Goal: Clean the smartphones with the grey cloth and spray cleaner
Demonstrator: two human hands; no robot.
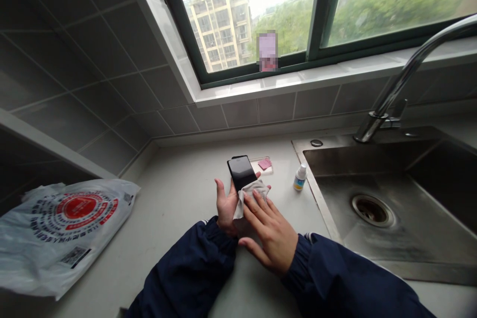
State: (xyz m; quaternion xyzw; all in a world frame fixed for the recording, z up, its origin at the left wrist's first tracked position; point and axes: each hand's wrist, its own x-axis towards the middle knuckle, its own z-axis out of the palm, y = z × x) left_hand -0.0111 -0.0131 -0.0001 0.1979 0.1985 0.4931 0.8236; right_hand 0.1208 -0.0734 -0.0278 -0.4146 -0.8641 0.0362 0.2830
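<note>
A black smartphone point(243, 170) lies screen up across my left hand point(226, 203), which supports it from beneath with the thumb out to the side. Over the lower part of its screen is a light grey cloth point(255, 189). My right hand point(270, 231) presses this cloth down with fingers stretched flat. Just beyond the phone, a clear phone case point(267, 171) rests on the counter with a small pink piece point(265, 164) on it. To the right stands a small white bottle point(300, 177) with a blue and yellow label.
A steel sink point(391, 238) with a chrome faucet point(387, 87) takes up the right side. On the left lies a white plastic bag point(70, 228) with red print. The white counter point(179, 184) runs back to a tiled wall under a window.
</note>
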